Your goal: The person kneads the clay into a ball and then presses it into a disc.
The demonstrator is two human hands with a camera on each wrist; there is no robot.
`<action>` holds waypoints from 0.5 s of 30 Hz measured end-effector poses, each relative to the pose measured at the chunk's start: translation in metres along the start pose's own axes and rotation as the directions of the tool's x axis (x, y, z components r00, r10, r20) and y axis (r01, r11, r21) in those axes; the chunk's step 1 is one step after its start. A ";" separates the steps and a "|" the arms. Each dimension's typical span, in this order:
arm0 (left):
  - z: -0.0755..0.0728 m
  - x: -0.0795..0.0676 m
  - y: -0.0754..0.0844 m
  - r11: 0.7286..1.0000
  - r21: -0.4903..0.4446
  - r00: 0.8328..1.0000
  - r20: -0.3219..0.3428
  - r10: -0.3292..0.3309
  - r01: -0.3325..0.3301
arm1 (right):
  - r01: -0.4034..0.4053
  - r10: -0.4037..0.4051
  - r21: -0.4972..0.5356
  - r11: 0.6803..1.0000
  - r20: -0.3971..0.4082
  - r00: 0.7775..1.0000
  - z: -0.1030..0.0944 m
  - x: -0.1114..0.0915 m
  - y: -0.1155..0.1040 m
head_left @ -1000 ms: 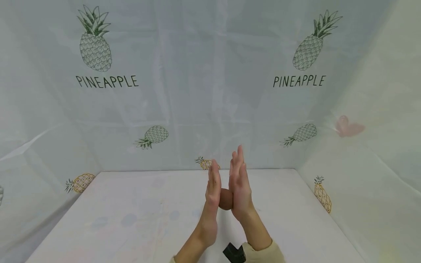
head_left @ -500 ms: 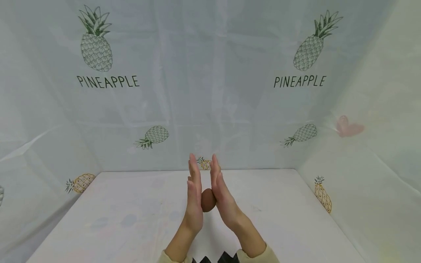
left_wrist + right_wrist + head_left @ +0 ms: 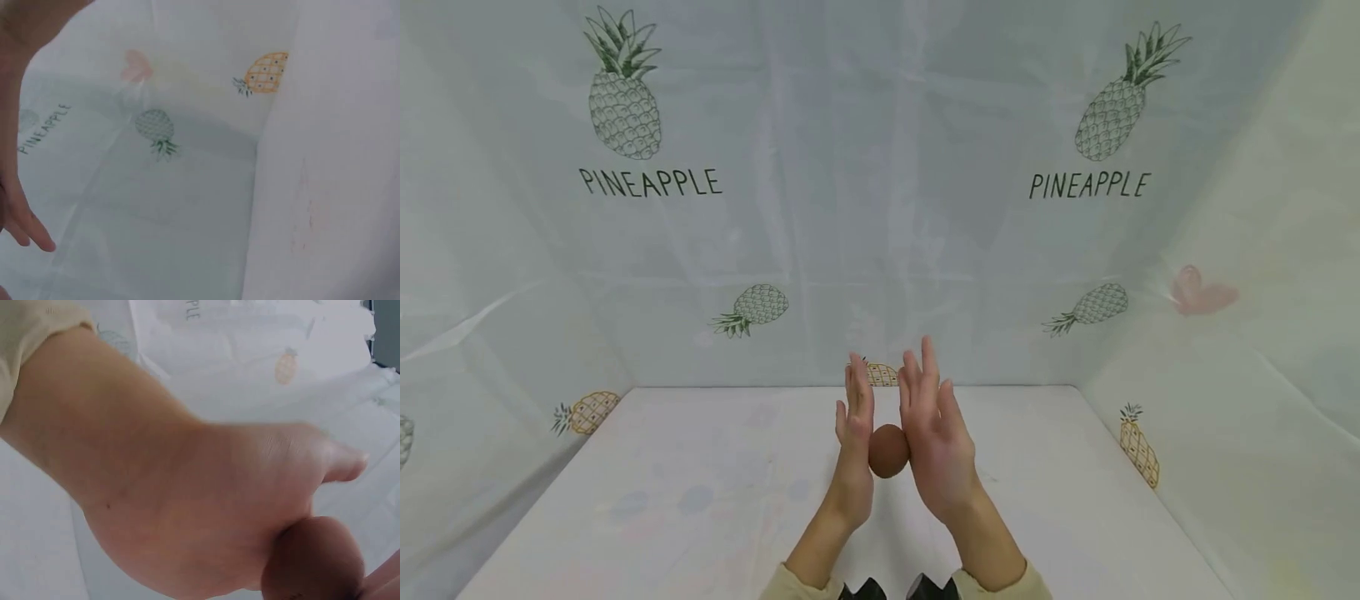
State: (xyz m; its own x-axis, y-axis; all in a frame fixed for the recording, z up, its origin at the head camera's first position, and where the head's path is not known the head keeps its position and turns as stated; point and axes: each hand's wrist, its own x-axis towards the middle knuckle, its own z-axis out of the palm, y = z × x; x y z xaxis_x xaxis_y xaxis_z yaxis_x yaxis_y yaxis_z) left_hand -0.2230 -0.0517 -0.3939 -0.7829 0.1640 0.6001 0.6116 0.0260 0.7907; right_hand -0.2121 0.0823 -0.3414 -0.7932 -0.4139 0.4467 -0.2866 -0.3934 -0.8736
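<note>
A smooth brown egg-shaped ball (image 3: pixel 888 451) is held up between the two palms, above the table. My left hand (image 3: pixel 856 442) stands upright with straight fingers, its palm against the ball's left side. Against the right side presses the palm of my right hand (image 3: pixel 938 442), its fingers straight and a little spread. In the right wrist view the ball (image 3: pixel 312 562) sits at the palm of the right hand (image 3: pixel 219 500), partly cut off by the frame's bottom. Only part of the left hand (image 3: pixel 19 212) shows at the edge of the left wrist view.
A white table (image 3: pixel 700 467) lies below the hands. A pale sheet (image 3: pixel 880 208) printed with pineapples rises behind it and along both sides. Dark wrist-worn pieces (image 3: pixel 932 587) show by the cuffs at the bottom edge.
The hands and ball moved left, then slightly back right. The palms shift against each other with the ball between them, and its outline has turned from narrow to rounder.
</note>
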 end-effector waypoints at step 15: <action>0.001 -0.005 0.023 0.989 -0.039 0.987 0.061 0.148 -0.146 | -0.125 0.120 -0.065 0.990 -0.075 0.990 -0.006 0.009 0.031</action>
State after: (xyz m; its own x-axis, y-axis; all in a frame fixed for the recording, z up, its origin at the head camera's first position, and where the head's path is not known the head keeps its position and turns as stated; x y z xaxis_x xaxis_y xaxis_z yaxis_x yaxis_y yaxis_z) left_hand -0.2051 -0.0509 -0.3789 -0.6753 0.2254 0.7023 0.7145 -0.0364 0.6987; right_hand -0.2317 0.0712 -0.3659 -0.8600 -0.3951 0.3230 -0.2199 -0.2842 -0.9332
